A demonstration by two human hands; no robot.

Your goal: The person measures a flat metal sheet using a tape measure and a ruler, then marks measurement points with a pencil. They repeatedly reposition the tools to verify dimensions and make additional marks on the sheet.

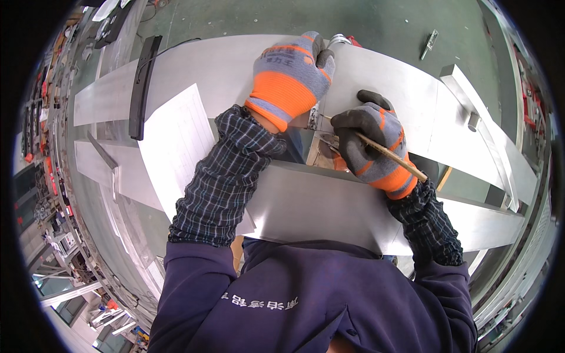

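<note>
A workshop's green floor (pixel 388 22) lies beyond the hands, and before me a broad silver far panel (pixel 406 76) runs beneath them, with a matching near panel (pixel 318 197) between the hands and the body. The left hand (pixel 288 76), gloved, bears on the far panel with fingers bent toward its far edge, probably to steady the work; whether they are clamped on anything cannot be told. Just below its heel sits a small metal piece (pixel 313 116), partly hidden. The right hand (pixel 374 141), also gloved and apart from the left, is closed on a thin wooden stick (pixel 391 154), held slantwise like a pen, apparently for fine control, its tip near the metal piece and its tail over the wrist. A paper sheet (pixel 179 138) lies left of the left forearm, perhaps for easy reading; farther left rests a black bar (pixel 144 88). Right of the right hand, an angled metal bar (pixel 485 138) crosses the far panel. Both forearms reach forward, converging, the left extending farther.
</note>
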